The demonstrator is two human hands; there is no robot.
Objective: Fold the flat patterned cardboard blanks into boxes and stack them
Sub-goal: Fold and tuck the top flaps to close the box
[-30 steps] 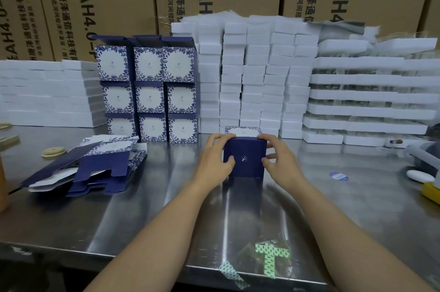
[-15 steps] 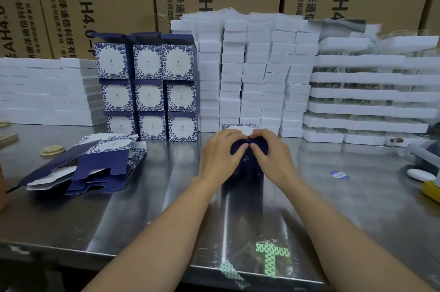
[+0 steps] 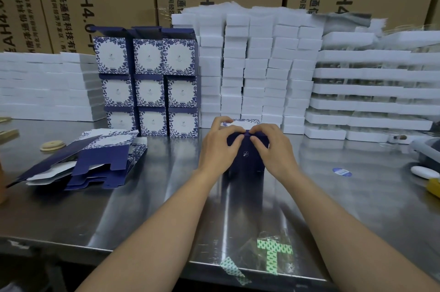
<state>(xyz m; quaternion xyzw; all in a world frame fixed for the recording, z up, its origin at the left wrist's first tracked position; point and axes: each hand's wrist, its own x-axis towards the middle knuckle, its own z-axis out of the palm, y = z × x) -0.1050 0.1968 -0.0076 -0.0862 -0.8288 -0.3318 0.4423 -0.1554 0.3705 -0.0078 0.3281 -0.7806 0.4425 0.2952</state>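
Standing upright near the middle of the shiny steel counter (image 3: pixel 142 208), a dark blue cardboard box (image 3: pixel 247 158) is seen in the head view. Its plain face with a small white logo is turned toward the person and its top end points up. A white flap with a blue pattern shows at its far top edge. The top of the box is gripped by the left hand (image 3: pixel 220 149) on its left side and by the right hand (image 3: pixel 276 149) on its right. The fingers of both are curled over the near top edge, fingertips almost meeting. To the left, a loose pile of flat dark blue patterned blanks (image 3: pixel 95 160) is laid, long axis running from near left to far right. Behind it, a three-by-three stack of folded patterned boxes (image 3: pixel 147 82) is set beside white foam blocks (image 3: pixel 259 65).
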